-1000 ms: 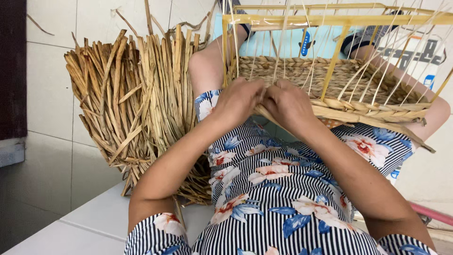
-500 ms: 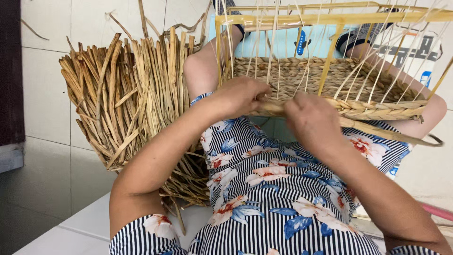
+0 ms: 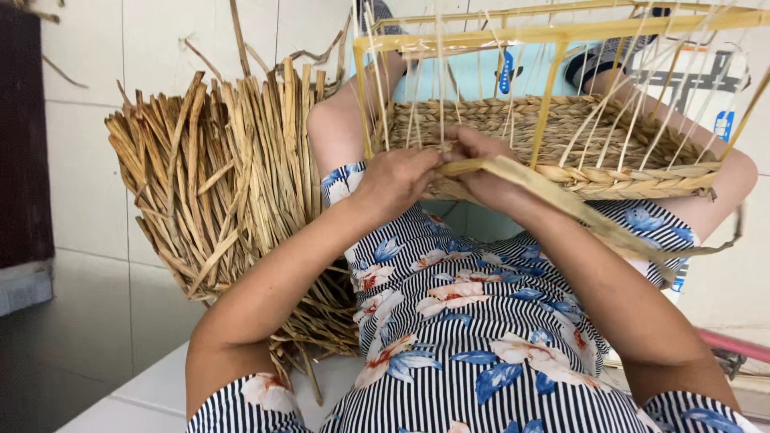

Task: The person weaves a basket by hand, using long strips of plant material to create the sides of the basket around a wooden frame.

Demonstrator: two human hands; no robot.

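A half-woven straw basket on a yellow stick frame rests on my knees. My left hand and my right hand meet at its near left rim. Both pinch a long flat dried reed strand that runs from the hands out to the right across my lap. Thin upright stakes rise from the woven part to the frame. My fingertips are partly hidden behind the weave.
A big bundle of dried reeds leans against the tiled wall at my left. I sit on a white tiled ledge. A dark floor lies at lower left. A pink pipe runs at right.
My right hand moved back left to meet the left hand at the rim. The reed strand now trails out to the right over my lap. The camera view shifted slightly.
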